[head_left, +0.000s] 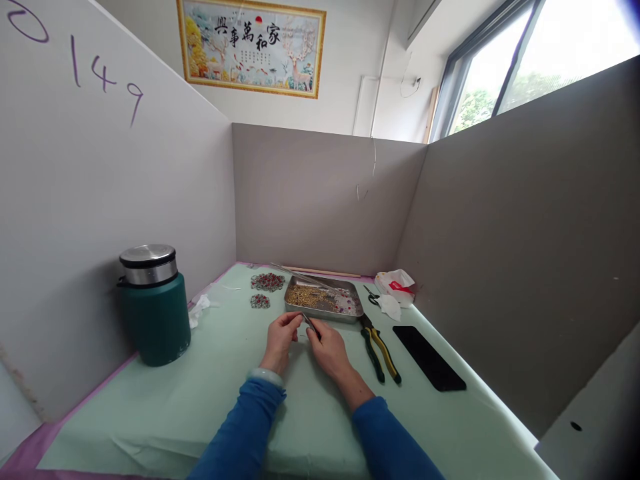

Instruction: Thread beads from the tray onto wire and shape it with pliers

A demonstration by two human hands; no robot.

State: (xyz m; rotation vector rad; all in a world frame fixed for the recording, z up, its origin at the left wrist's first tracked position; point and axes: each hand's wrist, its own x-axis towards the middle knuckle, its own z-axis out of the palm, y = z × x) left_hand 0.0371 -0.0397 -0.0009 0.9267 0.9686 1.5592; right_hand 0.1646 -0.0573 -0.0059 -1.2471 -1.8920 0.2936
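My left hand is closed in a pinch just in front of the metal tray; what its fingertips hold is too small to make out. Close beside it, my right hand grips a slim dark metal tool that looks like tweezers, its tip by the left fingertips. Gold-coloured small pieces fill the tray's left part, with red and purplish beads on the right. Two piles of red-beaded metal pieces, a larger one and a smaller one, lie left of the tray.
Pliers with green and yellow handles and a black phone lie to the right. Behind them are small scissors and a tissue pack. A green flask stands left. Grey partitions enclose the table.
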